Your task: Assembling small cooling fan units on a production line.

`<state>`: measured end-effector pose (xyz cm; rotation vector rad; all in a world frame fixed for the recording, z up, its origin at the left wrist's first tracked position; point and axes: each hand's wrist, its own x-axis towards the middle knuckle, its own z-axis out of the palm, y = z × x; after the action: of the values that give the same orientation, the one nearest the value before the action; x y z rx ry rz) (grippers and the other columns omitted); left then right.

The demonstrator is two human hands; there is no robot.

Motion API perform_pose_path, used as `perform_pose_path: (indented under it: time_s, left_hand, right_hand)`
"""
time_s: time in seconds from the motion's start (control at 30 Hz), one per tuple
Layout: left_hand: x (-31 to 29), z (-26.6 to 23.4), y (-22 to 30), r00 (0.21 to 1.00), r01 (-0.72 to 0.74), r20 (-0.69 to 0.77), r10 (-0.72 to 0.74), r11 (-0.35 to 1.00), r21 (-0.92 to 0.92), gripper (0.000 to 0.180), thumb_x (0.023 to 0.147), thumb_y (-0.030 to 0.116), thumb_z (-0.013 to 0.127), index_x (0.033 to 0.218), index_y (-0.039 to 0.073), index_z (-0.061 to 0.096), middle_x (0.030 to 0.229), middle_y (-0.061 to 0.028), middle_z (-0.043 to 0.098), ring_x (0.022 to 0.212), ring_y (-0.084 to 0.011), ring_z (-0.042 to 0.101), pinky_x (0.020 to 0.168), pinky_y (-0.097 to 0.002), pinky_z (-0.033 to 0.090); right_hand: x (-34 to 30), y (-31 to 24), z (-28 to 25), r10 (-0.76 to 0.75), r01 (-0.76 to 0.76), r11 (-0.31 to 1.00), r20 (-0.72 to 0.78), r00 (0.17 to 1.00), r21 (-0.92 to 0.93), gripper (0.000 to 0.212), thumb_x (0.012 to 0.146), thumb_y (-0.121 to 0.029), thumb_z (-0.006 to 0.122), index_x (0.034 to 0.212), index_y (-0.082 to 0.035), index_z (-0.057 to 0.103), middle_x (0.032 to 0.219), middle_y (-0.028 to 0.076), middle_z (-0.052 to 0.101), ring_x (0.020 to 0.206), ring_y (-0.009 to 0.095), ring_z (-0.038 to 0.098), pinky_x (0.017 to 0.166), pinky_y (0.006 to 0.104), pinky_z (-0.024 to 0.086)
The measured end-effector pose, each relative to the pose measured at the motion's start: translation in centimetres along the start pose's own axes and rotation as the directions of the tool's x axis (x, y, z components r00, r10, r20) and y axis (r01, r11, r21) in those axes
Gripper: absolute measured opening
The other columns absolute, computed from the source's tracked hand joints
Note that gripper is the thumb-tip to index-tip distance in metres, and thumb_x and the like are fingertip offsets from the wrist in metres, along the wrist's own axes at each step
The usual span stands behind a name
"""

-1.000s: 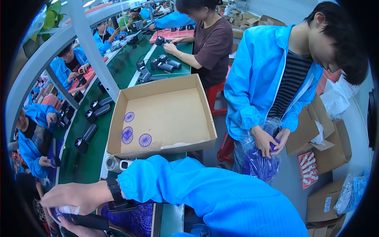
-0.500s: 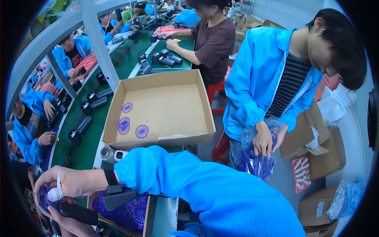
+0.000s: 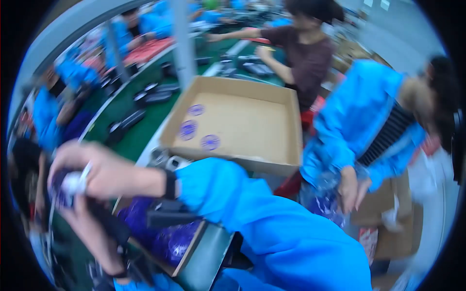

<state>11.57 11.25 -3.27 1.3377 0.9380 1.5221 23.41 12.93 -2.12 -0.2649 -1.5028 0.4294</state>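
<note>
Both my hands are at the left, around a black handheld device point(image 3: 110, 224) with a round purple head point(image 3: 59, 186). My right hand point(image 3: 104, 169) reaches across from the right and curls its fingers over the head. A small white piece point(image 3: 75, 183) shows at its fingers; blur hides what it is. Below, my left hand point(image 3: 87, 225) is closed around the device from underneath. Beside my hands, purple spoked discs point(image 3: 143, 220) fill a small cardboard box point(image 3: 190, 248). Black bands are on both my wrists.
A shallow cardboard box point(image 3: 257, 156) with several purple spoked discs point(image 3: 210, 142) stands ahead. Black handheld devices point(image 3: 127, 123) lie on the green belt point(image 3: 167, 107). A grey post point(image 3: 183, 48) rises nearby. At right, a co-worker in blue point(image 3: 340, 131) holds a plastic bag point(image 3: 323, 203).
The view has swung, so the scene sits further right and is blurred. Both my hands still hold the device, whose handle now points more steeply down. The co-worker at right still holds the bag.
</note>
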Motion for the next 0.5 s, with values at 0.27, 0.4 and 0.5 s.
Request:
perform_pose_path:
  time_s: [0.27, 0.4, 0.5]
  left_hand:
    - [-0.2, 0.1, 0.7, 0.972, -0.215, -0.014, 0.235, 0.864, -0.456, 0.091, 0.075, -0.005, 0.069, 0.143, 0.015, 0.013, 0.110, -0.0105, 0.050, 0.092, -0.0182, 0.058, 0.076, -0.0289, 0.052]
    - [0.2, -1.3, 1.1, 0.852, -0.523, -0.093, 0.515, 0.834, -0.175, 0.095, 0.073, -0.004, 0.072, 0.143, 0.014, 0.011, 0.120, -0.0121, 0.043, 0.103, -0.0205, 0.055, 0.086, -0.0297, 0.050]
    - [0.1, -1.1, 1.1, 0.818, -0.573, -0.169, 0.549, 0.801, -0.172, 0.098, 0.070, -0.004, 0.073, 0.144, 0.015, 0.011, 0.118, -0.0096, 0.047, 0.097, -0.0177, 0.056, 0.085, -0.0302, 0.050]
  right_hand:
    - [-0.4, -2.9, -1.8, 0.444, -0.435, 0.893, -0.070, 0.893, 0.110, 0.019, 0.090, -0.003, 0.058, 0.108, 0.001, 0.055, 0.098, 0.009, 0.063, 0.091, 0.017, 0.062, 0.078, 0.0309, 0.054]
    - [-0.6, -3.8, -0.1, 0.413, -0.413, 0.911, 0.029, 0.910, 0.006, 0.021, 0.088, -0.001, 0.059, 0.108, 0.001, 0.052, 0.105, 0.012, 0.060, 0.093, 0.017, 0.061, 0.077, 0.0318, 0.054]
    - [-1.0, -3.9, 0.8, 0.218, -0.226, 0.956, -0.061, 0.974, -0.189, 0.026, 0.084, 0.001, 0.064, 0.109, 0.002, 0.055, 0.111, 0.014, 0.057, 0.095, 0.019, 0.061, 0.078, 0.0328, 0.054]
